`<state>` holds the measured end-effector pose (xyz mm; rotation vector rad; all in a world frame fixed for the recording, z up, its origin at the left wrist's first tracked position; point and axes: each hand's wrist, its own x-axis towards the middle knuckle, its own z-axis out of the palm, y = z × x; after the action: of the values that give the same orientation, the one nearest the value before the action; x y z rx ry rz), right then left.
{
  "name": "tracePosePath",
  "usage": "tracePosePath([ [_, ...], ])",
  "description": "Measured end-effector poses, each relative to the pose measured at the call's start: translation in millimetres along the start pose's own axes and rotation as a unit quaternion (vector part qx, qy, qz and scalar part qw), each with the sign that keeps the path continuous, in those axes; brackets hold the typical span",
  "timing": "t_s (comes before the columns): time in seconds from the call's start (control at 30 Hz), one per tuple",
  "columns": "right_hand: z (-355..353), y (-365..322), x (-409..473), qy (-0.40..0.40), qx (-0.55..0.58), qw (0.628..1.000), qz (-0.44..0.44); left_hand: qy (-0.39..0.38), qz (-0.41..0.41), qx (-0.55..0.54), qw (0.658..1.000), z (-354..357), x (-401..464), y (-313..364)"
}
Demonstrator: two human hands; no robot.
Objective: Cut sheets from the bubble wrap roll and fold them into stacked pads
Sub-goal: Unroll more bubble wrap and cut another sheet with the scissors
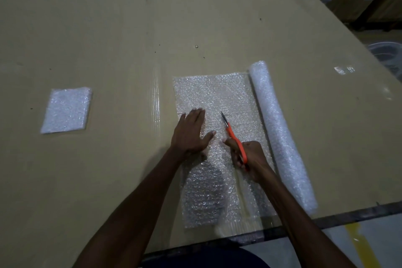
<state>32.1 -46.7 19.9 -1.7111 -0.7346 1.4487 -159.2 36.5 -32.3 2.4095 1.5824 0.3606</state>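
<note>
**Now: scissors partway up the bubble wrap**

Over on the cardboard-covered work table [108, 39], a clear sheet of bubble wrap [217, 93] lies unrolled flat, still joined along its right edge to the white bubble wrap roll [280, 132], which lies lengthwise just beside it. The person's left hand [192, 131] rests palm down on the sheet, fingers straight and close together, thumb spread out to the right, pressing the wrap against the table. The right hand [248, 156] grips the orange-handled scissors [233, 137], fingers curled through and round the handles; the metal blades point away from the person, up the sheet, and look nearly closed, though how far they bite into the wrap I cannot tell. A pale line runs down the sheet from the right hand toward the near table edge. Well apart to the left lies a folded rectangular bubble wrap pad [66, 110], flat on the cardboard.
</note>
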Motion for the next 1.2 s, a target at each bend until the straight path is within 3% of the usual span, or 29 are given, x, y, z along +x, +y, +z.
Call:
tracePosePath([
  [0.47, 6, -6, 8, 0.01, -0.019, 1.0, 0.003, -0.052, -0.007, 0.008, 0.999, 9, 30, -18],
  [1.2, 15, -19, 24, 0.017, -0.03, 0.999, -0.007, -0.058, -0.013, 0.009, 0.998, 11, 32, -19],
])
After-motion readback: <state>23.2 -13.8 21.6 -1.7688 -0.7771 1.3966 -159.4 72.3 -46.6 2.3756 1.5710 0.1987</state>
